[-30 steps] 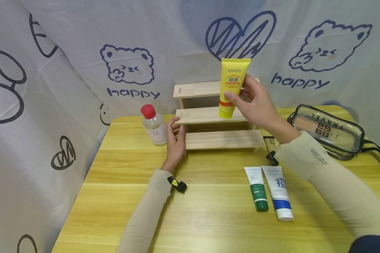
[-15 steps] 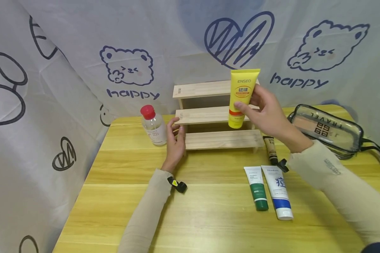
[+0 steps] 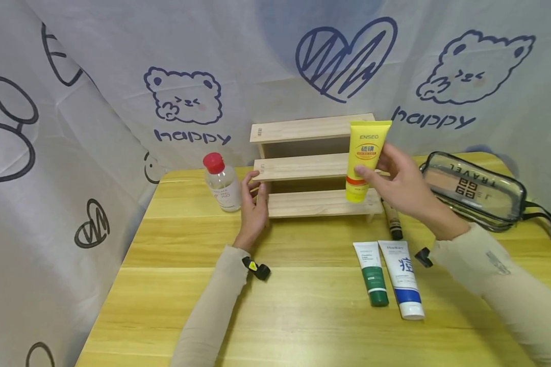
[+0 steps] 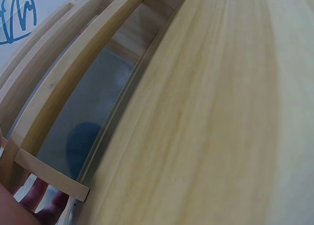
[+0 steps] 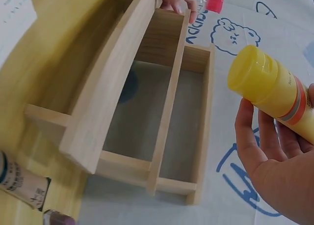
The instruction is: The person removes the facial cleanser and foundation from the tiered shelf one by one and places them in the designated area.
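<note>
A yellow squeeze tube point(image 3: 366, 153) with a red band is held upright, cap down, by my right hand point(image 3: 401, 181), thumb in front and fingers behind. It hangs before the right part of a three-step wooden shelf point(image 3: 321, 204). In the right wrist view the yellow cap point(image 5: 255, 75) is apart from the shelf. My left hand point(image 3: 254, 209) holds the shelf's left end; in the left wrist view its fingers point(image 4: 34, 193) show behind the end piece. Close to that hand's left stands a clear bottle point(image 3: 225, 191) with a red cap.
A green-and-white tube point(image 3: 372, 275) and a blue-and-white tube point(image 3: 403, 280) lie on the table in front, right of centre. A small beige tube point(image 3: 393, 219) lies beside the shelf's right end. Farther right is a clear travel pouch point(image 3: 475, 188). A printed cloth point(image 3: 266, 76) hangs behind.
My right hand has brought the yellow tube down and to the right, from before the upper shelves to before the lower ones. My left hand stays at the shelf's left end.
</note>
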The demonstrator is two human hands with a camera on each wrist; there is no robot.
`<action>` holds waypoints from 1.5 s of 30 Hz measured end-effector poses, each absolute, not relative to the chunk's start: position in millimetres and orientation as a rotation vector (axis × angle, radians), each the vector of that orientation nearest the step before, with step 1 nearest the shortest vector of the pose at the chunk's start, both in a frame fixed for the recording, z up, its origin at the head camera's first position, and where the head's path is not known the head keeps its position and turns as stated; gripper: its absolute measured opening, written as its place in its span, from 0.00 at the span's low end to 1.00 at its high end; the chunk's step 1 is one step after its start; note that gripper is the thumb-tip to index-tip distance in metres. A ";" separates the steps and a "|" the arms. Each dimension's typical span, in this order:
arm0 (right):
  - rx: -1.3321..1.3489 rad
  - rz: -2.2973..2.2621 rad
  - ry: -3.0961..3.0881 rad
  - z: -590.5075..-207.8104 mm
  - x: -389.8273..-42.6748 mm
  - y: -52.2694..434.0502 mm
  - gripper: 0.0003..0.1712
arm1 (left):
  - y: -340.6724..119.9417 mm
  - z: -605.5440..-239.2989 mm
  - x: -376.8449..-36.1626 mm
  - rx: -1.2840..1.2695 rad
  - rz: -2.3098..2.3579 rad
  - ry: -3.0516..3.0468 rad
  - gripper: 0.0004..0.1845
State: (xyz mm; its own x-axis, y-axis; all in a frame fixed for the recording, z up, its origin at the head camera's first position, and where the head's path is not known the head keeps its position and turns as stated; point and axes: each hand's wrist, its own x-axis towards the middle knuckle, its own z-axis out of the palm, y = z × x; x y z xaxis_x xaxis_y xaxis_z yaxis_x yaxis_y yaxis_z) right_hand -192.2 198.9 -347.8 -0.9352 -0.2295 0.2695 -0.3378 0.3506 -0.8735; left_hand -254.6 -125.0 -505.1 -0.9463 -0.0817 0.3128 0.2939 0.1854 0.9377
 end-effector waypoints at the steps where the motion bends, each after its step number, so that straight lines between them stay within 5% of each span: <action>1: 0.528 1.648 -2.502 -348.9 -190.7 200.5 0.28 | -125.0 -505.0 -254.8 -0.204 -1.823 -2.171 0.22; 45: 0.186 1.500 -2.733 -401.2 -145.0 287.7 0.35 | -124.4 -501.8 -252.2 -0.211 -1.827 -2.169 0.22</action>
State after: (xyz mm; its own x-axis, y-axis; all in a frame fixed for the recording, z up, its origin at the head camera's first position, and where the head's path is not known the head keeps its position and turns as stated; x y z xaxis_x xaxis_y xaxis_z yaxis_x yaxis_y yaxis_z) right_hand -145.0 287.7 -401.2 -0.9927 -0.0954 0.0734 -0.1132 0.5316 -0.8394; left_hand -252.2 -124.4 -501.8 -0.9451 -0.0781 0.3174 0.2995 0.1820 0.9366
